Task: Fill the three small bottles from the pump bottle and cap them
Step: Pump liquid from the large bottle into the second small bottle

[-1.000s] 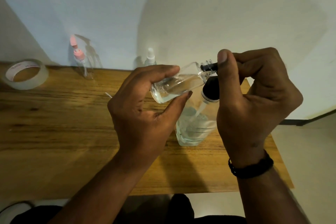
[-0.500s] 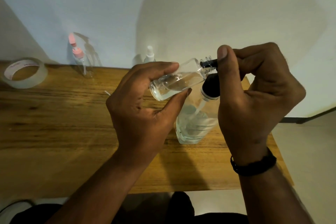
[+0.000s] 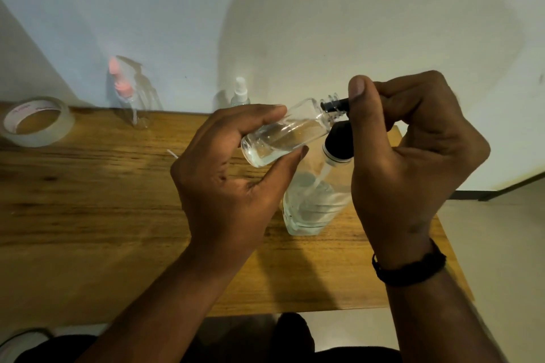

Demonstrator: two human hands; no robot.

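My left hand (image 3: pixel 230 183) grips a small clear bottle (image 3: pixel 283 132), tilted nearly on its side above the table, part full of clear liquid, its open threaded neck pointing right. The black nozzle of the pump head (image 3: pixel 336 104) pokes into that neck. My right hand (image 3: pixel 413 156) curls round the pump head from above. Below stands the large clear pump bottle (image 3: pixel 312 209) with liquid low in it. At the back by the wall stand a small bottle with a pink pump cap (image 3: pixel 124 94) and a small bottle with a white spray cap (image 3: pixel 240 96).
A roll of clear tape (image 3: pixel 35 121) lies at the back left of the wooden table (image 3: pixel 88 215). A thin white straw-like piece (image 3: pixel 172 154) lies near my left hand. The table's right edge drops to the floor (image 3: pixel 501 244).
Both hands and the tilted small bottle have stayed at the pump nozzle, shifting only slightly. The liquid in the small bottle looks much the same.
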